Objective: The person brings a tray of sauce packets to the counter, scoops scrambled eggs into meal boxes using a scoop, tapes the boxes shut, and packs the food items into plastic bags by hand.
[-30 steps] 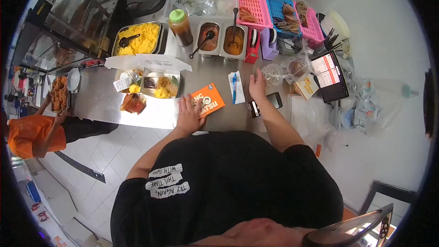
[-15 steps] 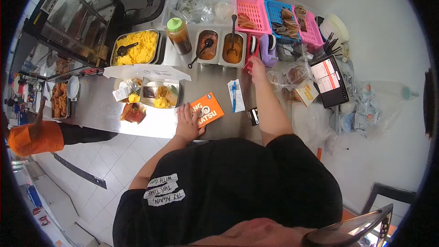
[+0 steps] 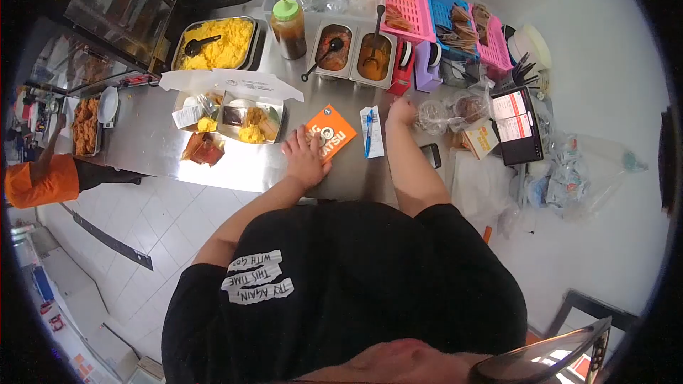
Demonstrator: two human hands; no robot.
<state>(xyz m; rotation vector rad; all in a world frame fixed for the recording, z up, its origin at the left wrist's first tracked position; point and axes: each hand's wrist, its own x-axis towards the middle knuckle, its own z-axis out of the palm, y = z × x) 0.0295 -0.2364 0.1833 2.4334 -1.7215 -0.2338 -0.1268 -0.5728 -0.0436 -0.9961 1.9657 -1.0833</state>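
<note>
My left hand (image 3: 306,159) lies with its fingers spread on the lower left part of an orange printed card or box (image 3: 331,133). My right hand (image 3: 402,111) is at the right, its fingers curled, just below the red tape dispenser (image 3: 403,70). Whether it pinches anything is too small to tell. Between the hands a blue pen (image 3: 369,134) rests on a white slip (image 3: 377,144). To the left stands an open white box (image 3: 250,85) with rice, a sauce cup and other food in compartments. A brown packet (image 3: 203,148) sits in front of it.
Behind are a tray of yellow rice (image 3: 222,41), a green-capped bottle (image 3: 287,31), two metal sauce pans (image 3: 353,64) and coloured baskets (image 3: 409,3). A phone (image 3: 431,155), plastic bags and a tablet (image 3: 514,124) are at the right. A person in orange (image 3: 46,180) stands at far left.
My right hand moved up to the red tape dispenser, then back down a little, its fingers now curled. My left hand stays on the orange item. The view has shifted slightly.
</note>
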